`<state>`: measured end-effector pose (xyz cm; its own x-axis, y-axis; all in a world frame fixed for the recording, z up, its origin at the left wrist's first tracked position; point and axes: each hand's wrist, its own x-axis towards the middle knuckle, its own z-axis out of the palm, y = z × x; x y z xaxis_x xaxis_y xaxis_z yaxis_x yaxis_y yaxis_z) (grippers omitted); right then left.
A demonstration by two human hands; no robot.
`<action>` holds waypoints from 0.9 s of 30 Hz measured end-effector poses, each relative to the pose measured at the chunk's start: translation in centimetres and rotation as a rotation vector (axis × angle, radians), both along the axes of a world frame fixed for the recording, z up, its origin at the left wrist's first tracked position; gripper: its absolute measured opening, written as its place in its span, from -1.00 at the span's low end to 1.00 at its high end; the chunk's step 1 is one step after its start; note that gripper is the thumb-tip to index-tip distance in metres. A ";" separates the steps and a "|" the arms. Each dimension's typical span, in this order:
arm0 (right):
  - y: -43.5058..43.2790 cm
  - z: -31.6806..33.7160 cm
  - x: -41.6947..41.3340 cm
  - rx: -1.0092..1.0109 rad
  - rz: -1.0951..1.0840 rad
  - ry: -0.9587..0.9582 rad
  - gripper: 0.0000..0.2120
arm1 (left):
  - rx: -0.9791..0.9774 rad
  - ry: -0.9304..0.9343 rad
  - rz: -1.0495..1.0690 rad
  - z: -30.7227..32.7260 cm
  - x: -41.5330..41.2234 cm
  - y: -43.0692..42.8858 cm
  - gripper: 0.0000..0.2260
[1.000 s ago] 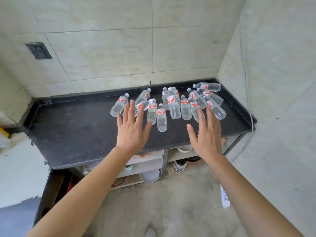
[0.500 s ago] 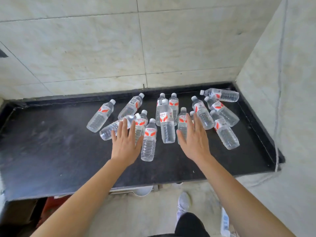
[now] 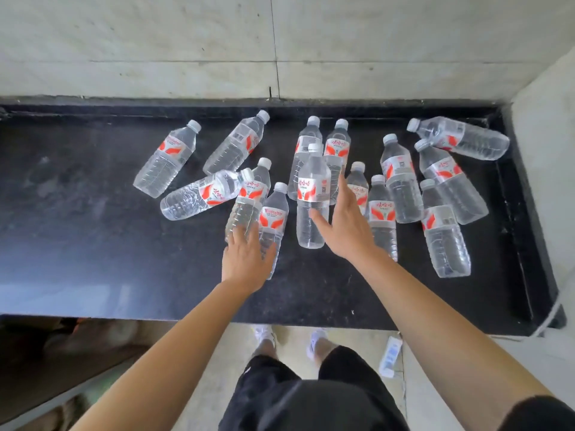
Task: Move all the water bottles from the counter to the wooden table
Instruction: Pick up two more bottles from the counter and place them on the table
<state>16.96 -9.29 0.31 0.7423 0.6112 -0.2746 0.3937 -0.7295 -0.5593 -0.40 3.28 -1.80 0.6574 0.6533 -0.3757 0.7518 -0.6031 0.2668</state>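
Observation:
Several clear water bottles with red-and-white labels lie scattered on the black counter (image 3: 93, 244). My left hand (image 3: 245, 259) reaches over the counter, its fingertips touching the base of one lying bottle (image 3: 241, 214), beside another bottle (image 3: 275, 213). My right hand (image 3: 345, 227) is spread open, thumb against the side of a bottle (image 3: 312, 194) in the middle of the heap, fingers pointing past it. Neither hand is closed around a bottle. More bottles lie to the right (image 3: 445, 237) and left (image 3: 166, 160). The wooden table is out of view.
A tiled wall (image 3: 186, 42) backs the counter and another wall (image 3: 547, 150) closes its right end. The counter has a raised rim (image 3: 522, 244) on the right. My feet (image 3: 264, 335) stand on the floor below, near a small white object (image 3: 390, 357).
I have stepped closer and my view has tilted down. Both hands moved forward from hovering above the counter to touching bottles in the heap.

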 end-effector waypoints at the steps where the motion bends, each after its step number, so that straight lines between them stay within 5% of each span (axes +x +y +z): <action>1: 0.2 -0.5 -0.3 -0.018 -0.003 0.011 -0.12 | 0.000 0.010 -0.014 -0.6 0.2 -0.1 -0.38; 11: 3.8 -2.7 -2.9 -0.089 -0.194 -0.040 -0.14 | 0.008 0.140 -0.123 -1.5 0.3 -0.4 -0.31; 19: -0.5 -3.7 -8.9 -0.116 -0.188 0.192 -0.22 | -0.139 -0.003 -0.152 -1.8 -3.5 0.5 -0.25; 27: -2.4 -4.1 -10.6 -0.093 -0.300 0.378 -0.26 | -0.222 0.093 -0.099 -1.2 -7.2 -0.1 -0.20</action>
